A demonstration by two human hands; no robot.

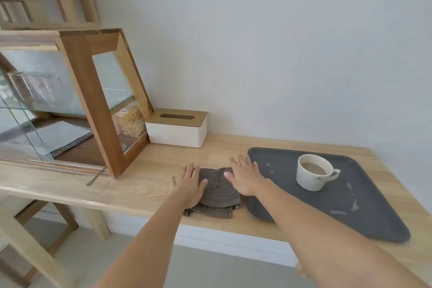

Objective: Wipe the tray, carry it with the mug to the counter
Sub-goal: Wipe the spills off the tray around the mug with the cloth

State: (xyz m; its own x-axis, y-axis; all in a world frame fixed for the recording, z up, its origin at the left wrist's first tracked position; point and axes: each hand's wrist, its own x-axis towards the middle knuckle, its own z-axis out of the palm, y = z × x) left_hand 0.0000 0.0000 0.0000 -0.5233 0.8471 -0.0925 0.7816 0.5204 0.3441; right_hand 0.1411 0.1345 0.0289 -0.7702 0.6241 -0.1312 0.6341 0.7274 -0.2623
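both hands flat, grip wide, on cloth just left of tray

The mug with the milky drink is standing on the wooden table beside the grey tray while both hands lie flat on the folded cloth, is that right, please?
Not quite. In the head view the mug stands on the grey tray itself, not on the wooden table beside it. The rest holds: the left hand and right hand both lie flat on the folded cloth.
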